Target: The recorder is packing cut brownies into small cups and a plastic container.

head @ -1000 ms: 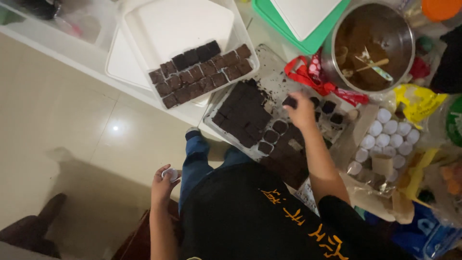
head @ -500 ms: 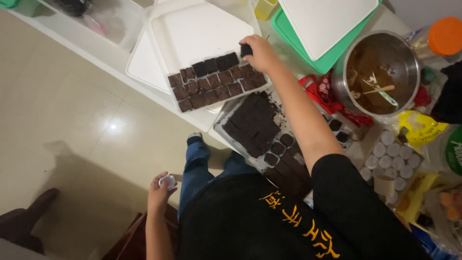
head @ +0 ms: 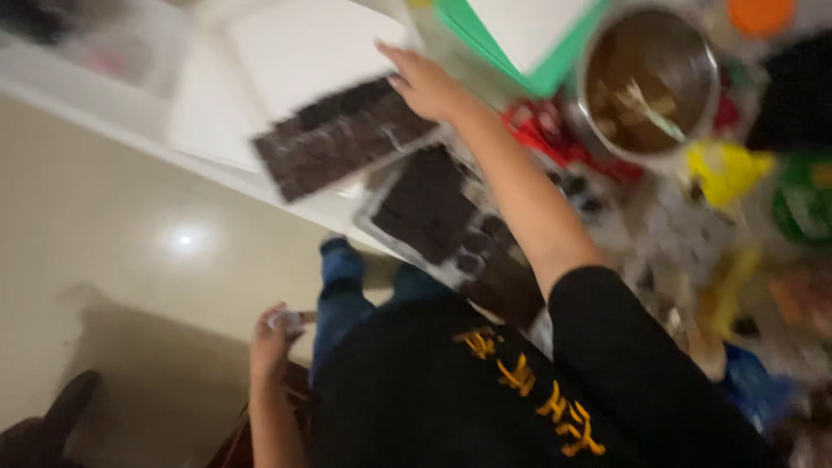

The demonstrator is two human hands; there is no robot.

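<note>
Head view: your right hand (head: 429,85), fingers spread, rests on the row of dark brown chocolate squares (head: 342,134) (blurred), while your left hand (head: 276,334) pinches a small silvery piece (head: 286,321).

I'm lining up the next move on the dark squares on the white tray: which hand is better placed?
Probably the right hand: it is stretched over the row of dark squares on the white tray. The left hand hangs low beside the leg, away from the table, closed around a small pale object.

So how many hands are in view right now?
2: the right hand reaches over the white tray's dark chocolate squares; the left hand hangs low, gripping a small pale object.
</note>
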